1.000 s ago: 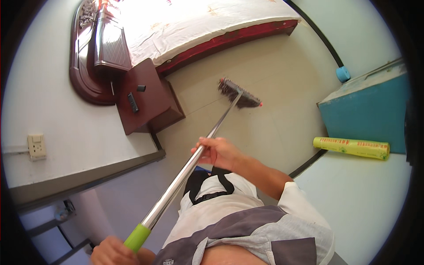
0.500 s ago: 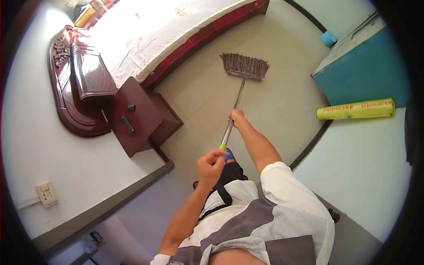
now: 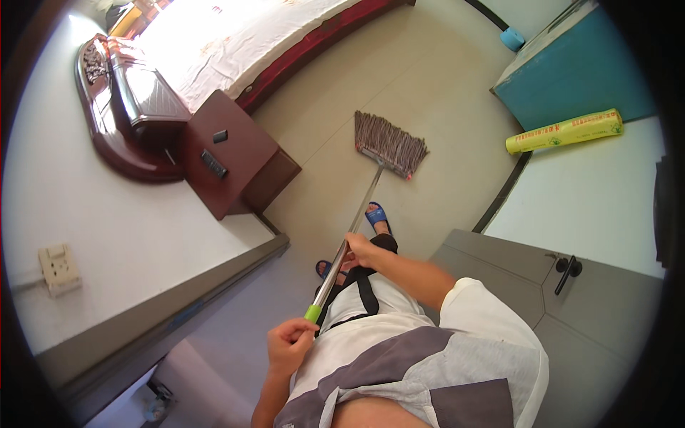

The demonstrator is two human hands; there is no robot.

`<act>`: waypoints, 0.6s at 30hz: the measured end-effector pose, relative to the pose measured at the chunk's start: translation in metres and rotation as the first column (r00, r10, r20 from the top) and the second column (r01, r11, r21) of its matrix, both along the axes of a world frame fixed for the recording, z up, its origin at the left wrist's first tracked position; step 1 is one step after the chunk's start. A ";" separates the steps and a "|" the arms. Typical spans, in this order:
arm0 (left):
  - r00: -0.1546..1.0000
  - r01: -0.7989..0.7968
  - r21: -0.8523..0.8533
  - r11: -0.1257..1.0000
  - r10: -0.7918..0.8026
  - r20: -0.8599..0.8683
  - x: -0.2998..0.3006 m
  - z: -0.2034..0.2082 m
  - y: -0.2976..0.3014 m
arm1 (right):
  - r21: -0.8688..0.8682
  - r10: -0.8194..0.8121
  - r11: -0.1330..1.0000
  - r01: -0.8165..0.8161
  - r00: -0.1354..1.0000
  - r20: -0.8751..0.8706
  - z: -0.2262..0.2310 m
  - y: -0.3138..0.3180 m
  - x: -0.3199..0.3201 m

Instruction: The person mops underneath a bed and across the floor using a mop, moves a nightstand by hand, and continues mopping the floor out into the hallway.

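Head view — left hand (image 3: 291, 344), right hand (image 3: 362, 250) — two on one mop (image 3: 389, 141).

Toward seven o'clock the left hand (image 3: 289, 347) hides the butt of the green grip (image 3: 312, 312); near the centre, toward five, the right hand (image 3: 359, 251) covers a stretch of the mop (image 3: 391, 143); at eleven the bed (image 3: 250, 39) blanches in glare and is cut by the top edge; the teal cabinet (image 3: 578, 78) at two and a dark thing (image 3: 662, 207) at three run into the black rim, the latter's kind unclear; the buttons of the remote control (image 3: 214, 163) at ten are too small to tell; the clutter (image 3: 154, 405) between seven and eight is too blurred to name.
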State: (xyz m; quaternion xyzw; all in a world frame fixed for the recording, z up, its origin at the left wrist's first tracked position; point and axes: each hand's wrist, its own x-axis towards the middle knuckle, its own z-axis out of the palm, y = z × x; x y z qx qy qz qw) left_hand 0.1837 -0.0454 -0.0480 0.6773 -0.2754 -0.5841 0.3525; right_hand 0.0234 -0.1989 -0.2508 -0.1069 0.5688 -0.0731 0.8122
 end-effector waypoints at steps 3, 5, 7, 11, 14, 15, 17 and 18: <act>0.998 -0.024 0.012 1.000 0.024 -0.056 0.032 0.030 0.030 | 0.116 0.003 0.993 -0.013 0.996 0.089 -0.009 0.046 0.026; 0.987 -0.121 0.035 0.992 0.124 -0.101 0.048 0.055 0.044 | 0.200 -0.004 0.979 -0.030 0.986 0.168 -0.015 0.066 0.041; 0.993 -0.105 -0.047 0.993 0.102 -0.067 0.054 0.074 0.047 | 0.255 -0.074 0.967 0.018 0.974 0.212 -0.015 0.076 0.053; 0.994 0.083 -0.393 0.916 -0.048 0.098 0.057 0.115 0.029 | 0.325 -0.275 0.926 0.190 0.931 0.240 -0.080 0.088 0.067; 0.940 0.115 -0.381 0.917 0.025 0.341 0.048 0.137 0.028 | 0.534 -0.665 0.616 0.579 0.746 -0.041 -0.103 0.089 0.074; 0.939 0.115 -0.370 0.922 0.020 0.342 0.046 0.140 0.022 | 0.465 -0.661 0.663 0.587 0.751 -0.006 -0.113 0.090 0.075; 0.771 0.322 -0.528 0.786 0.106 0.628 0.049 0.145 0.009 | 0.459 -0.621 0.675 0.577 0.781 -0.067 -0.106 0.081 0.087; 0.910 0.242 -0.621 0.746 0.048 0.412 0.068 0.138 0.007 | 0.461 -0.635 0.660 0.593 0.769 -0.080 -0.088 0.075 0.086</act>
